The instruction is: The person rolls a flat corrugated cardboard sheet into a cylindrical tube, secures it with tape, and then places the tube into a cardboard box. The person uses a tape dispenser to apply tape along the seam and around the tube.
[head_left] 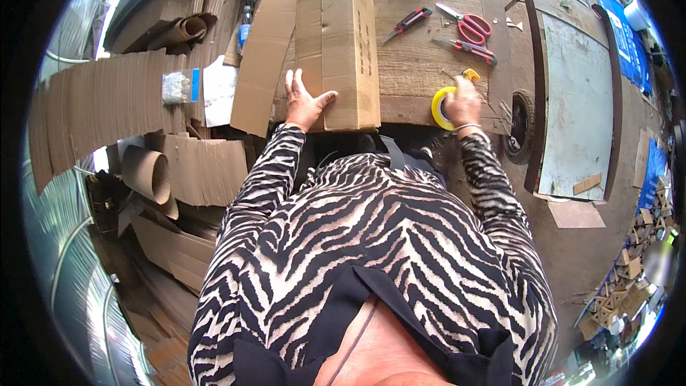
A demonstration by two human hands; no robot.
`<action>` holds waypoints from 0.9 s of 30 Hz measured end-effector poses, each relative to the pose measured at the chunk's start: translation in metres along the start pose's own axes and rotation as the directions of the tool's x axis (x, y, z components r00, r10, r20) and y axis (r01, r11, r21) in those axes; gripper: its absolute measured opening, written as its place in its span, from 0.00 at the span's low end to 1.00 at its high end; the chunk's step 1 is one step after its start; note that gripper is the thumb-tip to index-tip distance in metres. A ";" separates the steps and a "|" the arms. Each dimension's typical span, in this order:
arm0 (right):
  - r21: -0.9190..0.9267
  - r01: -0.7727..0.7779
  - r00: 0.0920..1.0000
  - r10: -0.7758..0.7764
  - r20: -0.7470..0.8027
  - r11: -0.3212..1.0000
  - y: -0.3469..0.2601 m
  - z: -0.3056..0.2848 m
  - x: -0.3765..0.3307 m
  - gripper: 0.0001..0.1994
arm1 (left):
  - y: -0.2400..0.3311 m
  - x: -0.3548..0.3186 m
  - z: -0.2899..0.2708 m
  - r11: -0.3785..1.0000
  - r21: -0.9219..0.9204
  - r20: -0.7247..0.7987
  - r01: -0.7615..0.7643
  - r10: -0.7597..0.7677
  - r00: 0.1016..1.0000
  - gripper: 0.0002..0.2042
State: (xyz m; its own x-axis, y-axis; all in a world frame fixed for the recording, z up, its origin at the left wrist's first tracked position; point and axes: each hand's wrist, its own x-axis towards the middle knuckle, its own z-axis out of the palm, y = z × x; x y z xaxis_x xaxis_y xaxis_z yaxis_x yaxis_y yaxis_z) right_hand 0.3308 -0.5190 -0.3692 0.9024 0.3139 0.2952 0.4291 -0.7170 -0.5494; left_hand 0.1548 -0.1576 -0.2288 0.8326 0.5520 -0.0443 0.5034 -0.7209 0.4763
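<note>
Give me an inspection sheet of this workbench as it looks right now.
Surface: worn wooden bench.
Job's things: folded cardboard box under left hand; yellow tape roll at right hand.
Clutter: red scissors, two utility knives, loose cardboard sheet.
Grippers: left fingers spread flat; right fingers on the tape, grip unclear.
Cables: nothing seen.
Surroundings: corrugated cardboard stacks left, metal-topped cart right.

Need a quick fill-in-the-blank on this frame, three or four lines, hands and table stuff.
1. The left hand lies flat on a folded ____ box.
2. The right hand is at a roll of ____ tape.
3. The scissors on the wooden table have ____ handles.

Missing words: cardboard; yellow; red
</note>
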 end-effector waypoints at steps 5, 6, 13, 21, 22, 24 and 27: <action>0.692 -0.711 0.697 -0.010 0.717 0.124 -0.167 0.045 -0.032 0.21 | 0.011 -0.003 -0.014 0.967 -0.112 0.081 0.229 -0.221 0.972 0.64; 0.703 -0.677 0.716 -0.026 0.697 0.219 -0.168 0.053 -0.030 0.21 | 0.017 -0.002 -0.020 0.957 -0.103 0.115 0.272 -0.260 0.959 0.64; 0.467 -0.822 0.525 0.115 0.844 0.327 -0.191 0.065 0.044 0.46 | -0.055 0.029 0.019 0.804 -0.394 0.341 0.445 -0.322 0.883 0.59; 0.708 -0.109 0.939 -0.162 0.304 0.698 -0.270 0.030 0.109 0.52 | -0.025 0.036 -0.038 0.715 -0.697 -0.064 -0.052 0.011 0.998 0.48; 0.815 -0.009 0.959 -0.227 0.171 0.580 -0.274 0.029 0.118 0.50 | -0.010 0.038 -0.052 0.705 -0.695 -0.128 -0.140 0.070 0.989 0.46; 0.905 0.058 0.960 -0.271 0.065 0.421 -0.277 0.011 0.135 0.43 | 0.006 0.050 -0.080 0.593 -0.764 -0.182 -0.253 0.178 0.967 0.41; 0.970 -0.036 0.949 -0.296 0.109 0.242 -0.282 -0.036 0.171 0.33 | -0.005 0.071 -0.105 0.228 -0.953 -0.133 -0.201 0.282 0.950 0.32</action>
State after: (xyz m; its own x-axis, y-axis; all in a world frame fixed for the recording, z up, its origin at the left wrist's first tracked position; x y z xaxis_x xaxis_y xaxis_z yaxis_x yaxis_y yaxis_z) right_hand 0.3629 -0.2856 -0.1357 0.7336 0.5781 0.3572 0.1089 0.4189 -0.9015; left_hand 0.1872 -0.0702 -0.1423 0.9021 0.3774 0.2091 -0.2728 0.1235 0.9541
